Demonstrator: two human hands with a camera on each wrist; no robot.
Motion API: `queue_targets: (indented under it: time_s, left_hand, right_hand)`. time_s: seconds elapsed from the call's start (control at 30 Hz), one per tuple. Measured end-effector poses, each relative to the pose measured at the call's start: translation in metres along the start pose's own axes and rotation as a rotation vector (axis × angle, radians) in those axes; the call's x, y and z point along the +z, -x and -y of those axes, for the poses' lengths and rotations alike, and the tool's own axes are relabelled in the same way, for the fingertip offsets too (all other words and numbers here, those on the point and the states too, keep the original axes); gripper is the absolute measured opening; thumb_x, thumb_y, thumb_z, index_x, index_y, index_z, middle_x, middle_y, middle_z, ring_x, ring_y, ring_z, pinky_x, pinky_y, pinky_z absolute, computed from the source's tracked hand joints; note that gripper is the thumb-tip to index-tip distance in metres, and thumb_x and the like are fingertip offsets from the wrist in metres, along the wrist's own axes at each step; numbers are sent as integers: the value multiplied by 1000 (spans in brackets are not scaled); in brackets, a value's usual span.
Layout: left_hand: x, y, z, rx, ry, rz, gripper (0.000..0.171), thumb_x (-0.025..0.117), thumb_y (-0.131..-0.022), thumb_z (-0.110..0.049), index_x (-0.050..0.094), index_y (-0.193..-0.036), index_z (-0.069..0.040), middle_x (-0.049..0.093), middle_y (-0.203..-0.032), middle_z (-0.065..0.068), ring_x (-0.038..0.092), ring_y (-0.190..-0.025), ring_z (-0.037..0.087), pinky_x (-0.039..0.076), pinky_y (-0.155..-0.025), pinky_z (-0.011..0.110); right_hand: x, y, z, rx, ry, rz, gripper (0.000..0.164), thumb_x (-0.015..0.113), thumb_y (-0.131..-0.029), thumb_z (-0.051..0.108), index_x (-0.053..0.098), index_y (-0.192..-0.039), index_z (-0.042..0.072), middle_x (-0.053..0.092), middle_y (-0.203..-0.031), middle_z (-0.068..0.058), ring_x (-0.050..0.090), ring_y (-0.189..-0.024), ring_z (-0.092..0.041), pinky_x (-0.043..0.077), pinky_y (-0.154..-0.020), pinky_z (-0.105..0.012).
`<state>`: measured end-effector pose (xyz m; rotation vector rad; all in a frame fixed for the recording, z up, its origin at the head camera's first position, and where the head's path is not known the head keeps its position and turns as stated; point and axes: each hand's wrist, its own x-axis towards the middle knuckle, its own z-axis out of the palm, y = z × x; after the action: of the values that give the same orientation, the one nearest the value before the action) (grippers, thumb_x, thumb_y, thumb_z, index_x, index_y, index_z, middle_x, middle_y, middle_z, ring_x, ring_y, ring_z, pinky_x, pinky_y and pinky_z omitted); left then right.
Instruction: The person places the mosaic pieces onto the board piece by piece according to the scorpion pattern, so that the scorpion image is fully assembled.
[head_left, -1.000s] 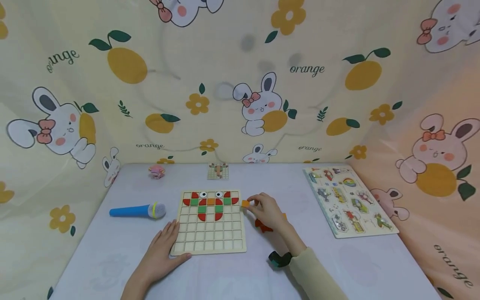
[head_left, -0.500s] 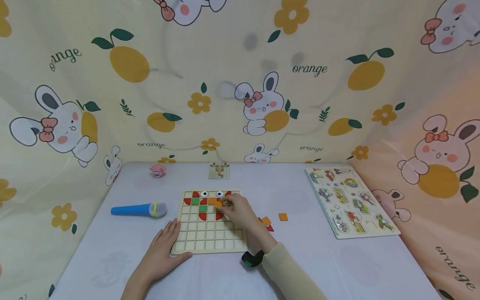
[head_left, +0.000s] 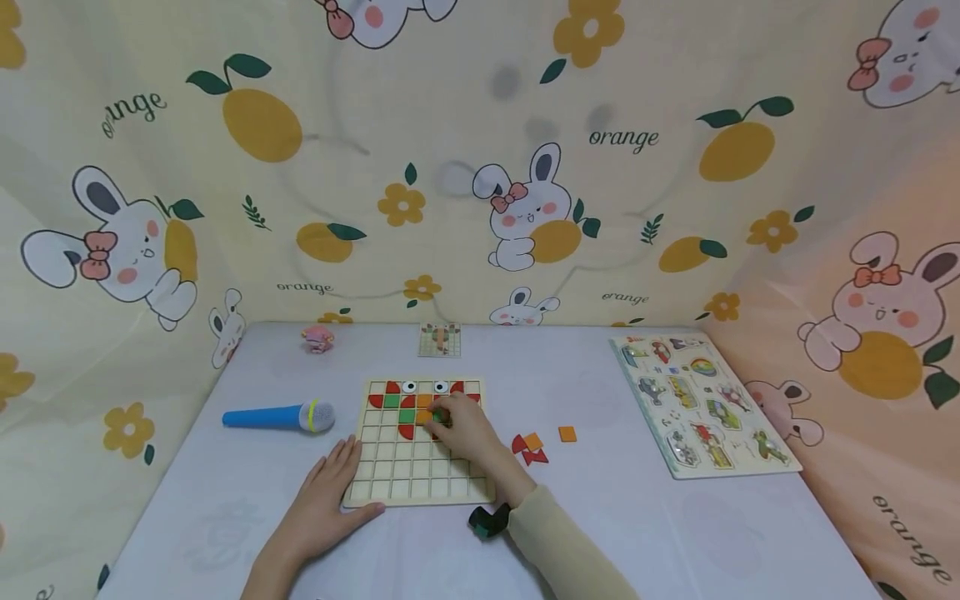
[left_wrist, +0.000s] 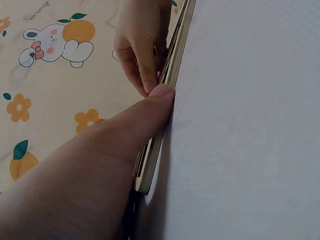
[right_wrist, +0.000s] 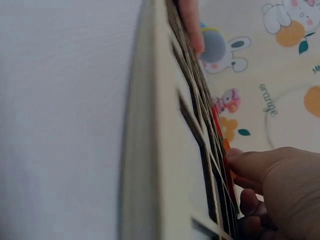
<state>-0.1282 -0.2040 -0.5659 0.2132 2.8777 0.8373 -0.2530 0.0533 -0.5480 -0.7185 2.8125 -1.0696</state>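
Note:
A wooden grid board (head_left: 412, 477) lies on the table, its upper rows filled with red, green and orange tiles and two eye tiles (head_left: 408, 387). My left hand (head_left: 318, 493) rests at the board's lower left corner, fingers along the left side and thumb on the near edge. Over the upper middle of the grid, my right hand (head_left: 468, 429) pinches an orange square tile (head_left: 423, 417) just below another orange one. In the right wrist view, the thumb (right_wrist: 237, 155) presses against orange at the board's surface. The right fingers hide some tiles beneath them.
Right of the board lie red tiles (head_left: 535, 457) and loose orange squares (head_left: 567, 434). A blue microphone (head_left: 273, 418) is at left, a pink toy (head_left: 318, 339) and a small pattern card (head_left: 440, 340) at the back. A picture puzzle board (head_left: 701, 408) lies at right.
My right hand has carried the orange square tile leftward from the board's right side onto the grid's middle column, uncovering the loose tiles. The left hand stays in place.

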Motion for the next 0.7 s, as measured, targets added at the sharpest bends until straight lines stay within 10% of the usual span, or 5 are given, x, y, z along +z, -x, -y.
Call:
queue_targets:
  time_s: [0.7]
  left_hand:
    - [-1, 0, -1, 2, 2, -6, 117, 68, -88, -76, 23, -167, -2, 17, -176, 16, 11, -164, 40, 10, -131, 63]
  right_hand:
    - [2, -3, 10, 42, 62, -39, 19, 75, -99, 21, 79, -116, 14, 68, -100, -2, 51, -82, -13, 45, -70, -27]
